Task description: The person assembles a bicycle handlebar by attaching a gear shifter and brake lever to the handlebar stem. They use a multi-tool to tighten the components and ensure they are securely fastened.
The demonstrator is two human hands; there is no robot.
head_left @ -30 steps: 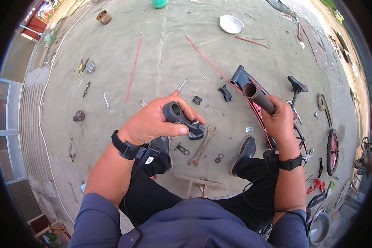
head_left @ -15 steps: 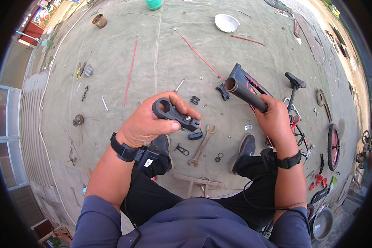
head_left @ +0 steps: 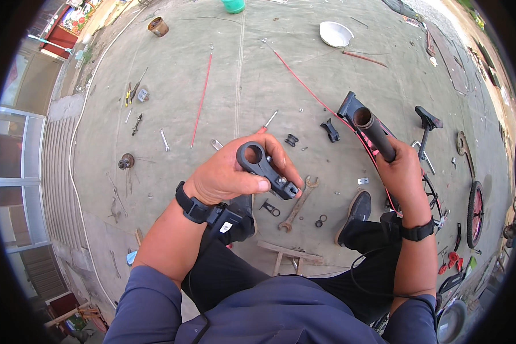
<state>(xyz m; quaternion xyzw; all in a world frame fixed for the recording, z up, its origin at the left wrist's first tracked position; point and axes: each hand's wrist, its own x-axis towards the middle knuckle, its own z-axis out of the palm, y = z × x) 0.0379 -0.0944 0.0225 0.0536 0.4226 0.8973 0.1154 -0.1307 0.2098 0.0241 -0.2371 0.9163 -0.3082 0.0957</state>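
Note:
My left hand (head_left: 226, 175) is closed round a black bicycle stem (head_left: 265, 172), its round clamp hole facing up and its bolted end pointing right and toward me. My right hand (head_left: 406, 175) grips a dark metal tube (head_left: 377, 136) with a rusty open end tilted up and to the left; its lower end is hidden by the hand. A gap separates stem and tube. Behind the tube lies a dark bicycle frame (head_left: 347, 105) with red marks. On the ground below the stem are a large open-ended wrench (head_left: 298, 206) and a flat black bracket (head_left: 270, 208).
Small black parts (head_left: 291, 140), a black clamp-like piece (head_left: 330, 131) and rings (head_left: 321, 220) lie around. Farther off are a white basin (head_left: 335, 35), red rods (head_left: 202, 97) and a rusty can (head_left: 157, 27). A wheel (head_left: 476, 215) is at right; a wooden stool (head_left: 289, 252) stands between my legs.
The whole scene has shifted to the right in the view. My left hand has brought the stem slightly nearer to me and turned it a little. Both hands keep their holds.

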